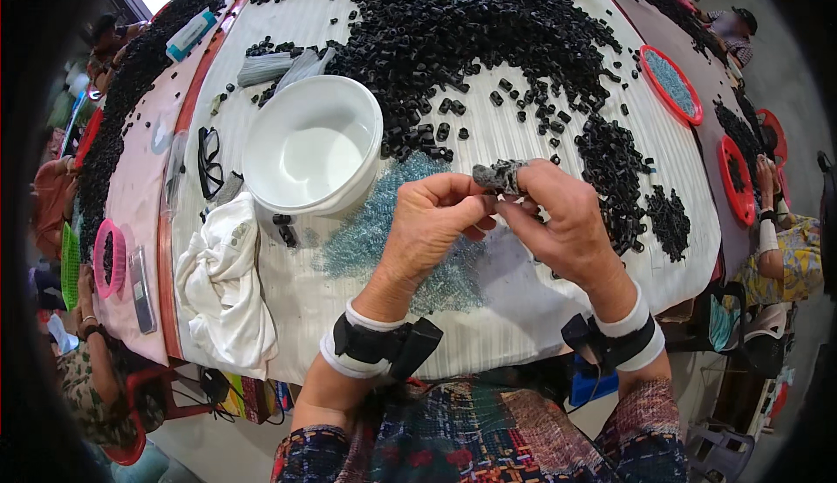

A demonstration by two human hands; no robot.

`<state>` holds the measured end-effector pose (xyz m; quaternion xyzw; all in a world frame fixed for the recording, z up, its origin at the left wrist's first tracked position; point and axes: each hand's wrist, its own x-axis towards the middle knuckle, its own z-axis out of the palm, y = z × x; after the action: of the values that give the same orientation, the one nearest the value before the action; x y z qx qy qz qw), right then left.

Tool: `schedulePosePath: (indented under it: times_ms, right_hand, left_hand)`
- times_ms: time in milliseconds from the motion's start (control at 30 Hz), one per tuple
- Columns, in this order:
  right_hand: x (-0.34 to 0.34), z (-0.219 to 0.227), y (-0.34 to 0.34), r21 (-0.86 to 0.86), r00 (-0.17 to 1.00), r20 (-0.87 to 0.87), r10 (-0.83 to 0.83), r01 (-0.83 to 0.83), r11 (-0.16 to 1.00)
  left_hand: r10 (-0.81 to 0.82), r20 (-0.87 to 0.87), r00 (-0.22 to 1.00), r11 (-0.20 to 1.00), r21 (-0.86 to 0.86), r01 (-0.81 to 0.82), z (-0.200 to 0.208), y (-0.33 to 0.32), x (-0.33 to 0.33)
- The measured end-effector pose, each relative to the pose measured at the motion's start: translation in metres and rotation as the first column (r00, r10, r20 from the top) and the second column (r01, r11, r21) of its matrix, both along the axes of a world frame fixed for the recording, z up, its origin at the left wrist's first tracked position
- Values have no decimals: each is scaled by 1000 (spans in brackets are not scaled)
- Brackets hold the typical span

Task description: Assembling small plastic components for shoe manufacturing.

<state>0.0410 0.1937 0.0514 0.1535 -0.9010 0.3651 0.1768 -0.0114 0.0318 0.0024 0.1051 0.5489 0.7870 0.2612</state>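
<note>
**Hands pinched together over the desk**

Head view: Left hand and right hand meet fingertip to fingertip above the desk. Both are closed in a narrow pinch on something too small to identify. A grey wrapping covers the right index finger. Each wrist carries a white band with a black device. Just beneath the hands lies a patch of pale blue beads. A white bowl stands near the left hand, up and to its left. Black tube pieces are heaped across the far desk. A white cloth lies below the bowl; black glasses rest beside it.
</note>
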Motion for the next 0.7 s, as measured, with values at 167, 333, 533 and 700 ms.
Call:
schedulePosePath:
  times_ms: [167,333,533,700]
  right_hand:
    - [2,-7,-4,-2,999,-37,-25,25,1000]
    - [3,-18,-13,106,986,-148,-75,91,990]
    - [3,-23,-15,-209,991,-30,-132,123,970]
    - [5,-20,-16,-533,964,239,-113,228,815]
  left_hand:
    - [40,66,997,998,39,-42,-1,-1,-2]
    - [68,91,993,994,83,-76,-1,1,0]
    - [53,65,997,993,100,-59,-2,-2,0]
    - [62,-18,998,998,10,-62,3,-1,2]
